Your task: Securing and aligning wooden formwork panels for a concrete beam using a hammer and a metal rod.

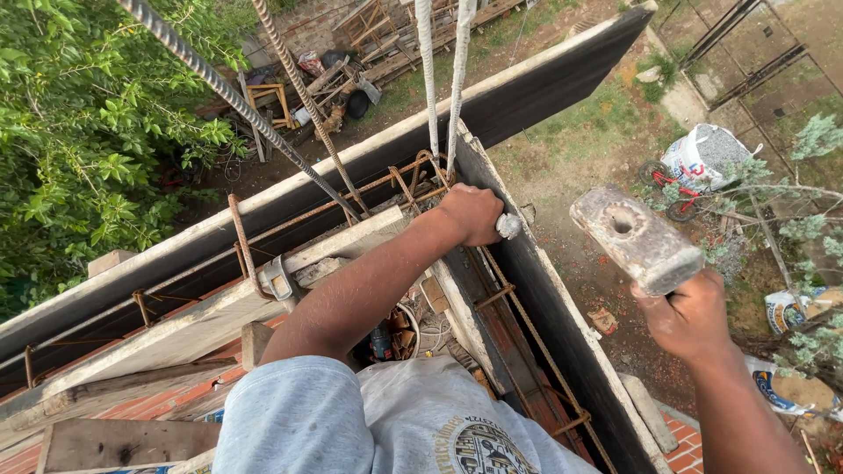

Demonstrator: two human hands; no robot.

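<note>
The dark formwork board (562, 325) runs from twelve toward five o'clock, rebar cage (518, 333) inside it. At three o'clock the right hand (689, 318) grips a raised club hammer (634, 239), fingers wrapped tight round its handle. At centre the left hand (471, 213) clenches a pale chisel (508, 226) against the board's top edge. A square strike, knuckles clear, seems wise. White sacks (707, 158) lie below at two o'clock.
</note>
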